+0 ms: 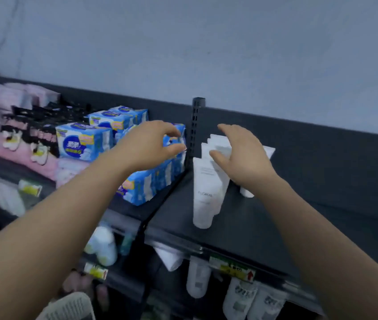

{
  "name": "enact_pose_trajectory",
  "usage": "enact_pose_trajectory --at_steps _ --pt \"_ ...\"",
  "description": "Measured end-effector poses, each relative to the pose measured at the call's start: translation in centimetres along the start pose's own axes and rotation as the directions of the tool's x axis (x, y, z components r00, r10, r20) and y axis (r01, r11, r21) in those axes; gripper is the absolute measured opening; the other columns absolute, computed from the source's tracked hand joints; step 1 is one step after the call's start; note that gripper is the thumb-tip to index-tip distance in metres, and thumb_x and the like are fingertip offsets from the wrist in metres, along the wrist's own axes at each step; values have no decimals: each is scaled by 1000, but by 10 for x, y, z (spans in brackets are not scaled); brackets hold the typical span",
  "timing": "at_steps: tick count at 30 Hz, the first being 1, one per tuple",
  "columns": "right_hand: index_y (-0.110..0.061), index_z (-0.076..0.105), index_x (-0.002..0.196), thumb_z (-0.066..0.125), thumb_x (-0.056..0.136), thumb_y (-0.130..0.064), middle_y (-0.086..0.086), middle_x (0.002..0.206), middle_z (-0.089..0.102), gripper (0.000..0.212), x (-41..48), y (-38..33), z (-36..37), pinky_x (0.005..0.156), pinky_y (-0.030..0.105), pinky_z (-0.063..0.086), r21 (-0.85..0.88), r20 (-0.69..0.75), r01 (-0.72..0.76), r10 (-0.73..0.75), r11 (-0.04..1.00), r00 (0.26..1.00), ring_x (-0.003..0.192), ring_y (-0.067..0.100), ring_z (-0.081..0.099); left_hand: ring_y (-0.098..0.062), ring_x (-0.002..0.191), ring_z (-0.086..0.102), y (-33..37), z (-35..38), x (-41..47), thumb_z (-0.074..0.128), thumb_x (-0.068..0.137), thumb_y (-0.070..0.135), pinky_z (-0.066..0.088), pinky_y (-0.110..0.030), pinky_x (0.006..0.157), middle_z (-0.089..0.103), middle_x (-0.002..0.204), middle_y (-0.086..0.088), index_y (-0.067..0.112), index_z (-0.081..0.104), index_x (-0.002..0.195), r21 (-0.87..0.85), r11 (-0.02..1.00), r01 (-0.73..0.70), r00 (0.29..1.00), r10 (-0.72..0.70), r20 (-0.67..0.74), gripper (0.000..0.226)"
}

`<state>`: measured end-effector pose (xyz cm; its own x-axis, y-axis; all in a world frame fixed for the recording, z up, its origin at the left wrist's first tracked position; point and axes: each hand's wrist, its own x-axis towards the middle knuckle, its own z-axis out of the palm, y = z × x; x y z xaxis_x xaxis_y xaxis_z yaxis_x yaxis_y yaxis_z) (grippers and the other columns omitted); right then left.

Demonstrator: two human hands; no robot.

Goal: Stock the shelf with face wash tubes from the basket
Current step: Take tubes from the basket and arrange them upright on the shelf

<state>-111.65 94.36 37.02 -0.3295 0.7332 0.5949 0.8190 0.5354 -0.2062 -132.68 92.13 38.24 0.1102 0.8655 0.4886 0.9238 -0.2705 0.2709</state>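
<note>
Several white face wash tubes (207,192) stand cap-down in a row on the dark top shelf (264,227), just right of a black slotted upright. Another white tube (268,152) shows behind my right hand. My right hand (241,158) hovers over the back of the row, fingers spread, holding nothing. To the left of the upright, my left hand (151,144) floats above blue packs with fingers curled apart and empty. A pale basket rim (72,306) peeks in at the bottom left.
Blue sanitary pad packs (84,140) and pink packs (21,144) fill the shelf section on the left. The black upright post (196,128) divides the sections. Lower shelves hold white tubes and bottles (197,276) behind price labels (231,267). A grey wall rises behind.
</note>
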Motion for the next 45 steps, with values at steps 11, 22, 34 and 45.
enact_pose_trajectory --at_steps 11,22,34,45 --pt "3 60 118 58 79 -30 21 109 64 51 -45 -201 177 92 41 41 406 17 452 -501 794 865 102 37 60 -18 105 61 -180 -47 -230 61 85 48 50 -36 89 66 117 2 22 64 117 158 887 435 898 -440 0 41" --pt "-10 61 111 59 84 -29 8 105 63 33 -132 -303 390 81 35 46 454 552 215 -462 865 695 103 31 57 -19 104 61 -355 43 -408 55 90 45 50 -33 84 64 118 1 21 59 122 190 660 727 592 -742 316 41" --pt "-7 65 115 64 86 -11 12 111 65 30 -233 -279 574 88 35 47 379 794 -45 -300 924 528 104 28 58 -18 112 57 -445 232 -509 58 89 42 45 -30 96 61 123 -1 19 51 132 155 327 932 184 -798 574 49" --pt "-11 53 89 59 89 -28 8 94 63 18 -270 -280 686 69 33 42 379 867 94 -388 921 313 88 26 59 -24 104 61 -477 311 -526 57 92 27 38 -23 80 65 114 -9 8 51 129 78 120 990 68 -875 479 42"
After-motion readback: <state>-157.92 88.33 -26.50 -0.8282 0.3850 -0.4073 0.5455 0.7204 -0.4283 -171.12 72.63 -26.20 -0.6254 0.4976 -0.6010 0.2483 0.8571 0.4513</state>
